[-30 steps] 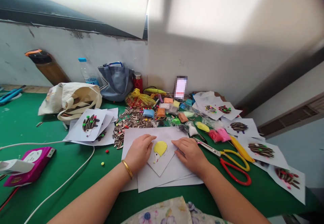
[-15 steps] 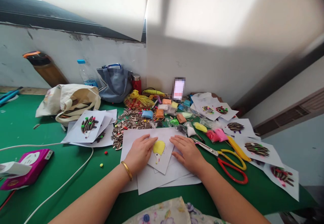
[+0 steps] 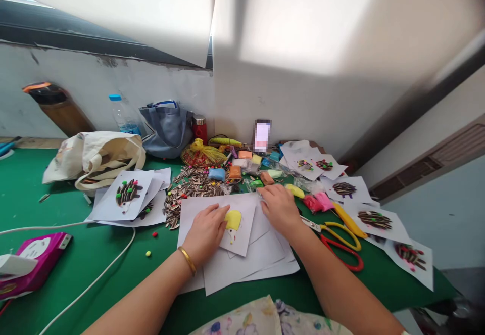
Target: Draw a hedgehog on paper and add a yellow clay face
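My left hand (image 3: 205,233) lies flat with its fingers stretched out over the left part of a small white card (image 3: 245,236). On that card is a drawn hedgehog with a yellow body (image 3: 233,219), a dark eye and a small red mouth. White paper sheets (image 3: 261,261) lie under the card. My right hand (image 3: 279,207) is above the upper right of the sheets, its thumb and fingers apart, by the small clay packets. It hides some of those packets. Scissors (image 3: 341,239) with yellow and red handles lie right of it, blades partly covered by the hand.
Sunflower seeds (image 3: 195,183) are heaped behind the papers. Finished seed hedgehog cards lie left (image 3: 132,188) and right (image 3: 375,221). A yellow cutter (image 3: 349,220), a phone (image 3: 262,135), a cloth bag (image 3: 109,148), bottles and a white cable (image 3: 102,272) are around.
My right hand has left the card's right edge and moved up towards the clay packets. My left hand stays on the card. The view has shifted slightly.
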